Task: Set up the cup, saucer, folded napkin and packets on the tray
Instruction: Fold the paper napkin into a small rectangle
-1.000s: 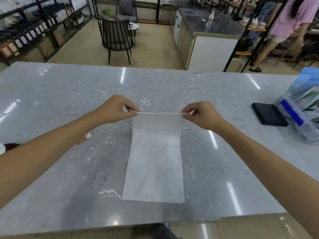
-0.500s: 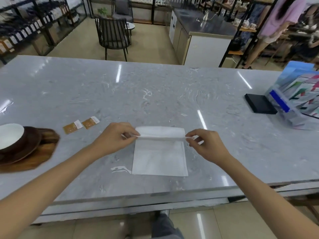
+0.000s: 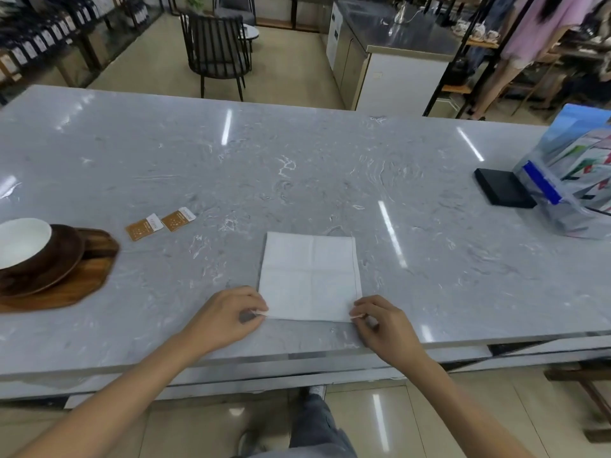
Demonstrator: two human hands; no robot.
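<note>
A person stands at a grey marble tabletop (image 3: 297, 166) with a white napkin (image 3: 309, 277) lying flat near its front edge, folded into a rough square with crease lines crossing its middle. The left hand (image 3: 228, 317) pinches the napkin's near left corner between thumb and fingertips, and the right hand (image 3: 380, 320) pinches the near right corner the same way; each grip is narrow and closed on the paper's edge. Judging by how things lie, the job is at an early stage: the napkin is being folded and has not reached the tray. To the left, a wooden tray (image 3: 82, 285) carries a dark brown saucer (image 3: 62, 262), and a white cup (image 3: 21, 241) sits on that saucer, so cup and saucer appear to be in place, though the frame cuts off part of them. Whether the cup holds anything cannot be told. Two brown-and-white packets (image 3: 160, 223) lie side by side on the bare stone just beyond the tray, apart from it, and remain to be placed. At the far right stand a black box (image 3: 504, 191) and a clear holder of coloured leaflets (image 3: 568, 190), neither belonging to the setting. What seems left is finishing the fold, then moving napkin and packets onto the tray.
</note>
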